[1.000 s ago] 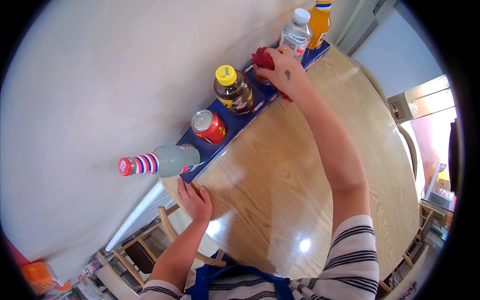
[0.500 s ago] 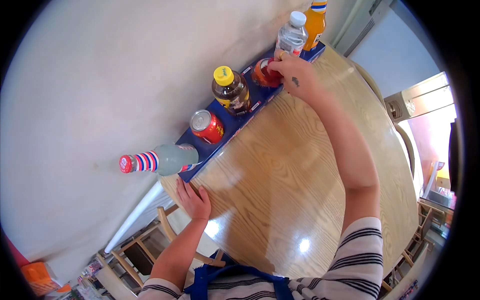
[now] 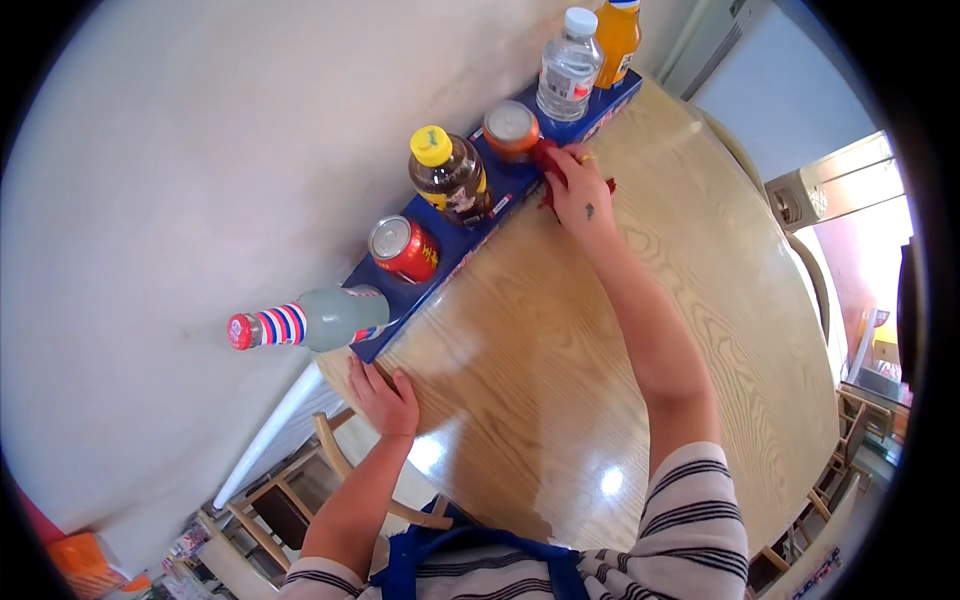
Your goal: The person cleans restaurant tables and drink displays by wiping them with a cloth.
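Observation:
My right hand (image 3: 582, 200) is closed on a red cloth (image 3: 546, 155), bunched under the fingers at the front edge of a long blue box (image 3: 405, 292). Just beyond it stands an orange can (image 3: 511, 132) on the box. My left hand (image 3: 385, 400) lies flat with fingers spread on the wooden table (image 3: 520, 330), close to the box's near end. By that end a pale bottle with a striped neck (image 3: 335, 315) leans out toward the wall in this view. Between the hands, a red can (image 3: 404, 250) and a dark bottle with a yellow cap (image 3: 450, 175) stand on the box.
A clear water bottle (image 3: 569, 70) and an orange drink bottle (image 3: 618, 45) stand at the box's far end. The wall (image 3: 200, 180) runs behind the box. Chairs (image 3: 335, 450) stand around the table.
My right hand has drawn back from the orange can toward me, bringing the red cloth to the box's front edge. The left hand stays in place; the view has shifted slightly.

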Action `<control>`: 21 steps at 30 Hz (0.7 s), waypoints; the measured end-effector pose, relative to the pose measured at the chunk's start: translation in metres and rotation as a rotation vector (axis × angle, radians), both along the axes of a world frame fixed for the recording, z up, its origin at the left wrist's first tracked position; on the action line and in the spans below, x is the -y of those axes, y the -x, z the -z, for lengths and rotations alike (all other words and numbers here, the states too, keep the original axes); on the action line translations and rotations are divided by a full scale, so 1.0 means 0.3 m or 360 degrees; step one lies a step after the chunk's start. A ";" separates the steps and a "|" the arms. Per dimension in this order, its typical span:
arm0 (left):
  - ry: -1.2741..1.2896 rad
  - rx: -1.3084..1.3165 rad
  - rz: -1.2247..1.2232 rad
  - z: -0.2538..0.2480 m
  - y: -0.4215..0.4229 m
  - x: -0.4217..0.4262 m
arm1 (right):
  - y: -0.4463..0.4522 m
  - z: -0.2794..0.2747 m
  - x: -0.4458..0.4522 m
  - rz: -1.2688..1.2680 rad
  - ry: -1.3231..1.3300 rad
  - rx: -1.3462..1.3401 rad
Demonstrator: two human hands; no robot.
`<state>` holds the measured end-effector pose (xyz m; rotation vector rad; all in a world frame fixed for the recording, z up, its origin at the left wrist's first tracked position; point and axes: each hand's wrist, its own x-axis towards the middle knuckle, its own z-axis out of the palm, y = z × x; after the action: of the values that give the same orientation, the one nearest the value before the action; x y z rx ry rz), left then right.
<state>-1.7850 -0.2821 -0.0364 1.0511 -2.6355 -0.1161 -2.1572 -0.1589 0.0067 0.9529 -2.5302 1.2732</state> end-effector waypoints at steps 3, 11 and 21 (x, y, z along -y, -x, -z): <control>-0.0014 0.0008 -0.0011 -0.003 0.002 -0.002 | 0.009 -0.022 -0.075 -0.0094 -0.0091 0.0327; 0.0019 -0.0009 0.0017 -0.003 0.001 -0.005 | 0.042 0.114 -0.122 0.0297 -0.0424 -0.0254; 0.0019 -0.0064 -0.0015 -0.008 0.016 -0.006 | -0.315 0.137 -0.020 -0.0198 -0.0310 -0.0044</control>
<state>-1.7898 -0.2803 -0.0341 1.0464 -2.5920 -0.1181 -2.0628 -0.1530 -0.0343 1.1754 -2.6477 1.0485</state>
